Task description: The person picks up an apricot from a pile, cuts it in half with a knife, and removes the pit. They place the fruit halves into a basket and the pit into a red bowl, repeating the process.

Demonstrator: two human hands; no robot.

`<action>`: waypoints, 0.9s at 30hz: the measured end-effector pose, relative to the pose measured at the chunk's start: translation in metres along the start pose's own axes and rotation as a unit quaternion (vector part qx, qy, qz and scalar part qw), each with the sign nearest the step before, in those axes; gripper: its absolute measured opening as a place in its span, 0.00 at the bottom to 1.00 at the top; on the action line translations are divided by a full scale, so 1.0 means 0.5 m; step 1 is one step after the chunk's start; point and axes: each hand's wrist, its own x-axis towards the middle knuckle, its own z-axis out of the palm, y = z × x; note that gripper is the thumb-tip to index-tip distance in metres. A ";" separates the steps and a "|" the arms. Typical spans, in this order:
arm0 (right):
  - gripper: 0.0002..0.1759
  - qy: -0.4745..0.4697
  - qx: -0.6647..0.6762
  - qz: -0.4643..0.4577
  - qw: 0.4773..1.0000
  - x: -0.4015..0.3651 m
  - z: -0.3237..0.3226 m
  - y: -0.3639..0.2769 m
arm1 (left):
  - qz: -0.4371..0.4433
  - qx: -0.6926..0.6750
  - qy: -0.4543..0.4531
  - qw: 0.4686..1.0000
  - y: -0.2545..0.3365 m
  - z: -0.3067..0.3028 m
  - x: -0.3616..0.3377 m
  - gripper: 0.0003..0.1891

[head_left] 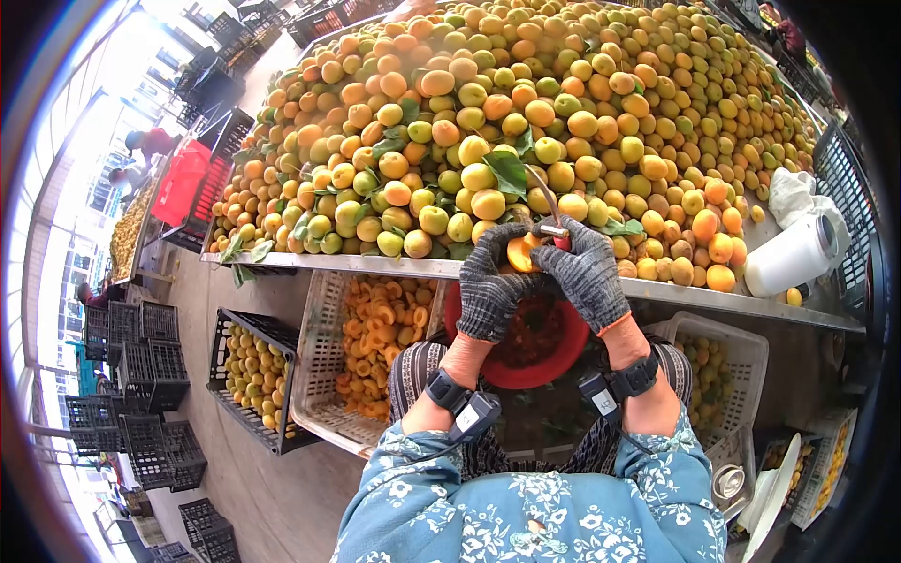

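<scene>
My left hand [496,286], in a grey knit glove, is closed around an orange apricot half [522,252] above the table's front edge. Beside it my right hand [587,272], gloved alike, grips a small tool with a red handle [562,241] and a thin curved metal blade [542,190] pointing up. The fingertips of both hands meet at the fruit. Below the hands sits a red bowl [535,368] with dark reddish bits inside. A large heap of apricots [441,122] with green leaves covers the table just beyond.
White crate [314,375] of apricot halves [371,342] and black crate [282,441] of whole apricots stand lower left. Another white crate [751,375] is at right. A white jug [788,258] stands on the table's right end. People [153,143] and stacked crates [155,375] are far left.
</scene>
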 end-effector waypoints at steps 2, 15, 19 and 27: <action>0.14 -0.005 0.146 0.043 0.988 0.002 -0.001 0.017 | -0.011 -0.016 0.001 1.000 0.000 0.003 -0.003 0.36; 0.10 -0.240 -0.085 -0.085 0.963 -0.015 -0.033 0.031 | -0.020 -0.271 0.089 0.958 0.068 -0.218 -0.021 0.31; 0.10 -0.205 -0.070 -0.133 0.967 -0.027 -0.030 0.026 | -0.041 -0.153 0.181 0.971 0.057 -0.345 -0.063 0.30; 0.08 -0.016 0.252 0.054 0.966 -0.006 -0.079 0.010 | -0.045 0.101 0.302 0.947 0.072 -0.352 -0.016 0.29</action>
